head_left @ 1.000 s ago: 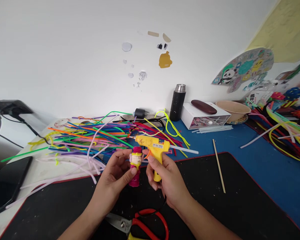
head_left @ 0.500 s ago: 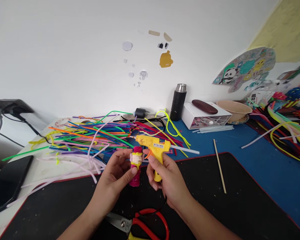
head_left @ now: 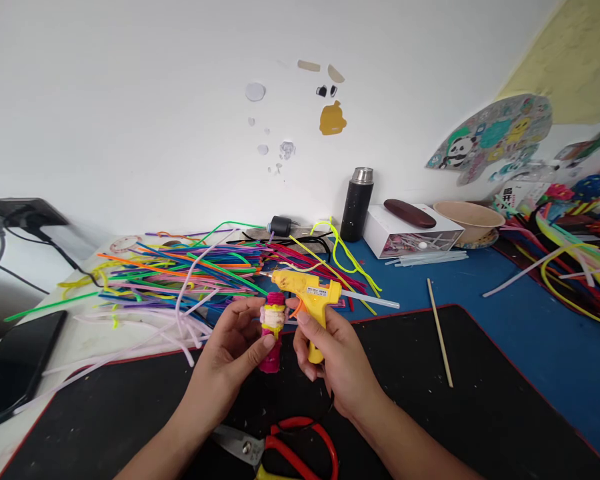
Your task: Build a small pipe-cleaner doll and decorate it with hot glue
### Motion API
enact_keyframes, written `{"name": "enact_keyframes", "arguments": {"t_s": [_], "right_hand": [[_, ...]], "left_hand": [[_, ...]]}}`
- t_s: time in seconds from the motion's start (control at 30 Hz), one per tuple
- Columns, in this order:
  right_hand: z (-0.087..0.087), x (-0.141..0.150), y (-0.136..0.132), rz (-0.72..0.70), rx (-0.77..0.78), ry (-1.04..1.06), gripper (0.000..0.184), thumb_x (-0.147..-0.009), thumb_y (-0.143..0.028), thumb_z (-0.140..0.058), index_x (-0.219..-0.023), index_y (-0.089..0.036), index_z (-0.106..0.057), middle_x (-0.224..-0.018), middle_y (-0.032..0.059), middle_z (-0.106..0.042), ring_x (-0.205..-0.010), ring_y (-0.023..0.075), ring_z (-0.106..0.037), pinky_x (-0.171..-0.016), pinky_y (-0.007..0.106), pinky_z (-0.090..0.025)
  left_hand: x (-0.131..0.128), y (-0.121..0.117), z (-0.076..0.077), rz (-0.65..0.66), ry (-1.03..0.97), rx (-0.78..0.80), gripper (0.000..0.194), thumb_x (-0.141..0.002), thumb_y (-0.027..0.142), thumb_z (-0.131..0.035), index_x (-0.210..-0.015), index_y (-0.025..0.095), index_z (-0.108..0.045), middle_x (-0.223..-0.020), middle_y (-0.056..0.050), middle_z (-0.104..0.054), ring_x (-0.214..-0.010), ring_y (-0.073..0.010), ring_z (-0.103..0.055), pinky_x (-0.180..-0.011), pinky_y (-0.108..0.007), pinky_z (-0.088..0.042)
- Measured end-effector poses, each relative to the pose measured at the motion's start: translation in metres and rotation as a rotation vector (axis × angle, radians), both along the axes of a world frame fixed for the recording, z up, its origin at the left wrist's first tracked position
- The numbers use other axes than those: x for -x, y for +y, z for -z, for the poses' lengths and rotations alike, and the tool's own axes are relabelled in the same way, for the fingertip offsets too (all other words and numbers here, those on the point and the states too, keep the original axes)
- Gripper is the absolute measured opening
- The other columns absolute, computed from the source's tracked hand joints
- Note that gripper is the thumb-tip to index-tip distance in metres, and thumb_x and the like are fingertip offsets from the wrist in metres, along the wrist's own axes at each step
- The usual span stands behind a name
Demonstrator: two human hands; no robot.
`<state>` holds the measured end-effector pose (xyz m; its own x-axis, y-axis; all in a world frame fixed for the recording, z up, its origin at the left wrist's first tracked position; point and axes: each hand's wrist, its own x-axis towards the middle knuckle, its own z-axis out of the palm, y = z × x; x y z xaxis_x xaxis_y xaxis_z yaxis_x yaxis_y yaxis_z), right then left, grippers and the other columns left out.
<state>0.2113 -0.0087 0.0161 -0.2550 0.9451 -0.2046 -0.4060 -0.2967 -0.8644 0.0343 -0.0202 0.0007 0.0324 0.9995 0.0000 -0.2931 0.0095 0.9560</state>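
- The left hand (head_left: 230,353) has its grip closed on a small magenta, cream and yellow piece (head_left: 273,317), upright above the black mat (head_left: 390,353); the right hand (head_left: 347,360) has its grip wrapped round the handle of a yellow glue gun (head_left: 290,281).
- The nozzle is near the piece's top; if hot, it could burn left fingers or scorch the fuzzy material should either wrist tilt.
- Stray glue could land on the coloured pipe cleaners (head_left: 220,267) just beyond; pressing the orange trigger (head_left: 299,307) too hard would cause that.
- The gun's dark cord (head_left: 331,402) runs down near the scissors (head_left: 247,448) and could snag on them.
- Squeezing the piece too firmly might crush its soft coils.
- The mat, dotted with scraps, covers the near part of a blue tabletop (head_left: 520,300); a wooden stick (head_left: 440,333) lies right.
- At the far side, a flask (head_left: 356,207) and white box (head_left: 377,233) stand by a white wall (head_left: 130,100).
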Motion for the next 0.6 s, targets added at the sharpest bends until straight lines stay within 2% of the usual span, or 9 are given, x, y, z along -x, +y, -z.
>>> {"name": "enact_keyframes", "arguments": {"t_s": [0.33, 0.6], "right_hand": [[0.0002, 0.0003, -0.0001, 0.001, -0.008, 0.005, 0.058, -0.09, -0.06, -0.08, -0.126, -0.014, -0.074, -0.059, -0.0054, -0.06, -0.042, 0.0065, -0.044, -0.042, 0.019, -0.026], [0.0054, -0.0004, 0.0009, -0.012, -0.022, 0.012, 0.055, -0.093, -0.058, -0.079, -0.128, -0.016, -0.074, -0.06, -0.0055, -0.06, -0.042, 0.0062, -0.044, -0.041, 0.019, -0.026]], "left_hand": [[0.0015, -0.0007, 0.0022, 0.008, 0.025, -0.021, 0.038, -0.089, 0.032, -0.086, -0.123, 0.032, -0.069, -0.123, -0.005, -0.074, -0.105, -0.0208, -0.071, -0.086, -0.028, -0.057], [-0.0008, -0.002, -0.0023, -0.024, 0.043, -0.036, 0.041, -0.088, 0.033, -0.088, -0.124, 0.029, -0.069, -0.124, -0.007, -0.075, -0.103, -0.0227, -0.072, -0.085, -0.031, -0.059]]}}
